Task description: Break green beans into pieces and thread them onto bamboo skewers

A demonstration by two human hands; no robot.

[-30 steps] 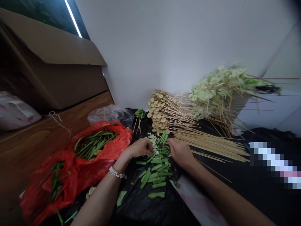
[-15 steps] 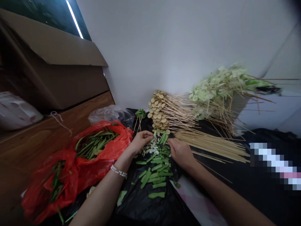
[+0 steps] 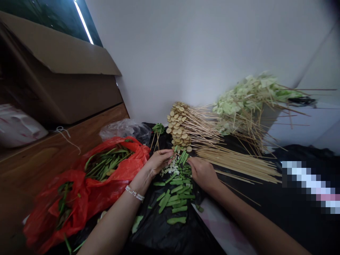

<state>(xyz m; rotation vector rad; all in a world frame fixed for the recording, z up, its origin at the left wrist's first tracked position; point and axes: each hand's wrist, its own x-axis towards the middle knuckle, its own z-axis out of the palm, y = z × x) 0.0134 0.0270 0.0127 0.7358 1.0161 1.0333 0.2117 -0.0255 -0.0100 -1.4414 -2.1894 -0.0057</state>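
Note:
My left hand [image 3: 160, 160] is closed in a pinch on a short piece of flat green bean [image 3: 175, 149]. Facing it, my right hand [image 3: 203, 173] is closed around the end of a bamboo skewer, mostly hidden by the fingers. Several cut green bean pieces [image 3: 183, 157] sit side by side between the hands, seemingly on that skewer. Below the hands, loose green bean pieces [image 3: 180, 209] lie in rows on black plastic [image 3: 159, 237]. Small white bits [image 3: 172, 168] are scattered by my left fingers.
Skewered round slices [image 3: 178, 122] are stacked against the wall, beside bare skewers [image 3: 241, 164]. Skewered pale leaves [image 3: 244, 95] are heaped at the right. Red bags [image 3: 127, 170] of green beans stand at the left, before a cardboard box [image 3: 77, 92]. A small green bundle [image 3: 158, 128] lies behind.
My left hand has shifted slightly right with the bean piece, closer to the pieces between the hands. My right hand has moved slightly left.

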